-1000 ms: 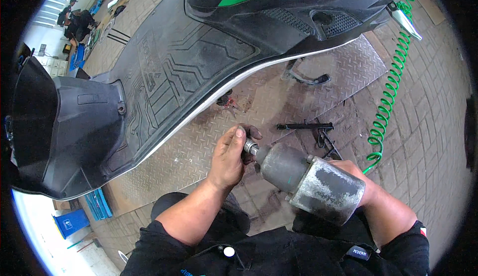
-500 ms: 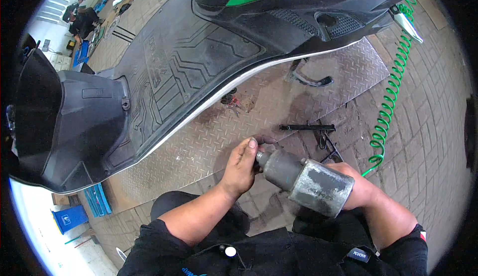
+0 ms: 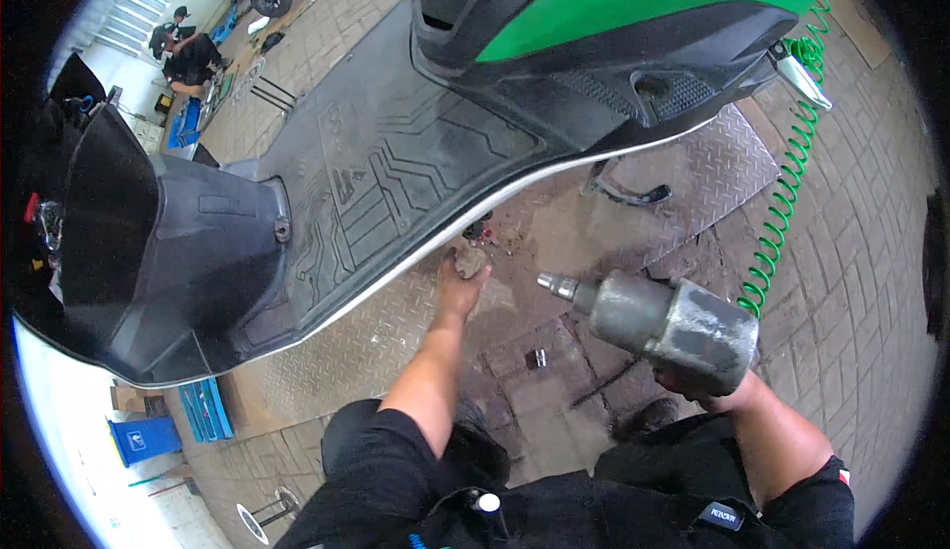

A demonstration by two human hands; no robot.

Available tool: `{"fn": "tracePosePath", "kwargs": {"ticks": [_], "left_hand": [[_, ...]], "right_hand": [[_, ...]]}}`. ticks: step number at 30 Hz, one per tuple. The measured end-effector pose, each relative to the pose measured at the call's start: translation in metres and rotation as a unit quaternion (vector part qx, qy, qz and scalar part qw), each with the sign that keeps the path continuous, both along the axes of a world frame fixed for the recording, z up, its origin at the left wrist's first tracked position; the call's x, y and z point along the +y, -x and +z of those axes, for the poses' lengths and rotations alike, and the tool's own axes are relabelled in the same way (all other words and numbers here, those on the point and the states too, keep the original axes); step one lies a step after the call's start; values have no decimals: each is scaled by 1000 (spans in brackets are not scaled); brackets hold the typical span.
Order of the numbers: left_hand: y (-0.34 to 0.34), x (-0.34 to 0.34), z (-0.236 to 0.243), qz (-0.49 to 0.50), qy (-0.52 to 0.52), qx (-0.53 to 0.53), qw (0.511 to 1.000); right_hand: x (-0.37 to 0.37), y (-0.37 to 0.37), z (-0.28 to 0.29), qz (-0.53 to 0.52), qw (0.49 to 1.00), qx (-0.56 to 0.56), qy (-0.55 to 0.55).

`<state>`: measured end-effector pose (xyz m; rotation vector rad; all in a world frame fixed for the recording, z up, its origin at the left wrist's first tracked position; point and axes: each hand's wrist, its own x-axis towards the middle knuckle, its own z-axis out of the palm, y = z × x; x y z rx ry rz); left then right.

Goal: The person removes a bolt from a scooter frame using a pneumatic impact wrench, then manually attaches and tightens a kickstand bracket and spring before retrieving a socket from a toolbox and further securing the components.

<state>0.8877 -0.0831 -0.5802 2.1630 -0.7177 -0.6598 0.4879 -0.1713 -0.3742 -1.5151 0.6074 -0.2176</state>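
- The right hand (image 3: 714,391) is closed around the handle of a pneumatic impact wrench (image 3: 668,323), right of centre in the frame; gripping below the heavy body seemingly lets one hand carry it and leaves the other free.
- The wrench's nose points left, and a silver socket fitting (image 3: 557,285) on its tip is clear of everything, probably because the tool is merely being carried.
- The left hand (image 3: 461,290) reaches to mid-frame, near the scooter's lower edge, fingers curled; whether they grip something cannot be told. The arm stays low, presumably to get beneath the overhanging floorboard (image 3: 396,158).
- A loose socket (image 3: 537,358) lies on the paving between the arms, within easy reach of either hand.
- Just beyond the left hand, small dark and red bits (image 3: 479,232) sit by the floorboard's edge, too small to identify.
- The black and green scooter (image 3: 614,19) spans the upper frame above a diamond-plate panel (image 3: 734,168), which likely gives firm footing; a curved stand leg (image 3: 633,193) shows beneath.
- The coiled green air hose (image 3: 777,217) descends at right and disappears behind the wrench, presumably feeding it; its coils suit stretching.
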Motion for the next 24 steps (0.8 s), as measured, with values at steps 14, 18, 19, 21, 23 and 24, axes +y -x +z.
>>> {"fn": "tracePosePath", "kwargs": {"ticks": [14, 18, 19, 21, 23, 24], "left_hand": [[15, 25, 69, -160, -139, 86, 973], [32, 55, 121, -41, -124, 256, 958], [40, 60, 128, -2, -138, 300, 944], [49, 59, 145, 24, -140, 329, 933], [56, 46, 169, -51, -200, 175, 963], [60, 39, 169, -40, -177, 181, 967]], "right_hand": [[-7, -14, -15, 57, 969, -20, 240], [12, -53, -22, 26, 996, 19, 81], [20, -58, -22, 14, 996, 47, 78], [36, -79, -22, -98, 990, 0, -103], [41, -90, -28, -139, 975, 13, -173], [43, -92, -37, -134, 959, -4, -249]]}}
